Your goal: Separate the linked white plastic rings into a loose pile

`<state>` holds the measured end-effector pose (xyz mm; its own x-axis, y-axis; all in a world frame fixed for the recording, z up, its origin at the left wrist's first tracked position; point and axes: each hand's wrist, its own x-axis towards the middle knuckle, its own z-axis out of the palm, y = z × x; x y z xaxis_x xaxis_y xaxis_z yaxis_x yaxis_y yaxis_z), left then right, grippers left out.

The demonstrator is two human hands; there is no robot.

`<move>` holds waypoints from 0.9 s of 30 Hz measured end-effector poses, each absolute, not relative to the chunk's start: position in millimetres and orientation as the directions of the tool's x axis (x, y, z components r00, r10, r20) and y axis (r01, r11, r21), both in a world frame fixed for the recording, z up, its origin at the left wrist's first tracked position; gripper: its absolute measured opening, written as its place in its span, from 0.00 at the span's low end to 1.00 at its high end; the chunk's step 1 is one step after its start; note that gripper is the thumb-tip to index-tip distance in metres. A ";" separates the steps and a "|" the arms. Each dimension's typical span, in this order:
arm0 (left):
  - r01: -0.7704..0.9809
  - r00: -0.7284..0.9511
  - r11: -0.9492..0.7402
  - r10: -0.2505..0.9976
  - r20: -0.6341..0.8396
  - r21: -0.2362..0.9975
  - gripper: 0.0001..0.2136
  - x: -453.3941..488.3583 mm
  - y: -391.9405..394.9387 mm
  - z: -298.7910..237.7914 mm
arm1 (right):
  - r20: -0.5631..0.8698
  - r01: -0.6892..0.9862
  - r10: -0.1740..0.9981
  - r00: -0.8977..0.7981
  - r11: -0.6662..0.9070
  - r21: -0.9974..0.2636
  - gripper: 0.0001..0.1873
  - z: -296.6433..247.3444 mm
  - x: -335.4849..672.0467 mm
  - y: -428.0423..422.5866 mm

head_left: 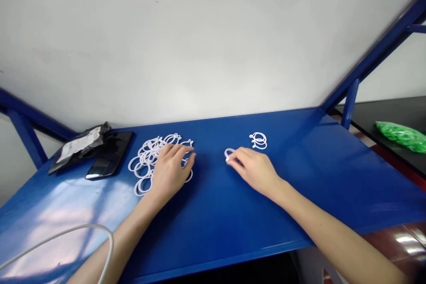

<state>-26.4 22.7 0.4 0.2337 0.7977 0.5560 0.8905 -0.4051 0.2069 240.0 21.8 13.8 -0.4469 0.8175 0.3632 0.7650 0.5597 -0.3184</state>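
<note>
A loose pile of white plastic rings with small end knobs (pixel 144 155) lies on the blue table. My left hand (pixel 171 168) is over the right side of this pile, its thumb apart from the fingers, covering some of the rings. Between the thumb and fingertips of my right hand (pixel 254 168) is a single white ring (pixel 228 151), pinched by its knob end. Just beyond that hand, a small group of overlapping white rings (pixel 258 140) rests on the tabletop.
Left of the pile lie a black plastic parcel with a white label (pixel 80 144) and a flat black glossy object (pixel 111 155). A white cable (pixel 83 227) crosses the lower left. Blue metal bars (pixel 351 102) flank the table. A bag of green items (pixel 401 135) lies on a dark surface at right.
</note>
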 end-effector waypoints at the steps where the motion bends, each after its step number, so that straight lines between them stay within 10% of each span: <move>1: 0.922 0.202 -0.341 0.827 0.525 0.182 0.09 -30.5 27.2 -1.8 | 0.353 0.832 0.855 -0.379 0.482 -0.274 0.06 16.0 246.4 26.8; 6: 0.973 0.135 -0.193 0.924 0.358 0.131 0.11 -35.0 34.8 -8.2 | 0.358 0.974 0.924 -0.133 0.189 -0.127 0.06 23.3 274.3 46.0; 13: 0.953 0.151 -0.242 0.901 0.407 0.183 0.09 -26.4 30.3 1.4 | 0.394 0.977 0.912 -0.112 0.174 -0.124 0.09 21.6 270.7 41.6; 20: 0.474 0.296 -0.256 0.947 0.122 0.842 0.10 -2.8 -1.4 18.8 | 0.354 0.588 0.835 -0.420 0.548 -0.595 0.14 19.6 239.3 19.0; 27: 0.208 0.433 -0.075 0.901 -0.023 0.975 0.13 12.6 -13.4 11.8 | 0.182 0.357 0.863 -0.472 0.376 -0.855 0.07 15.4 223.8 9.3</move>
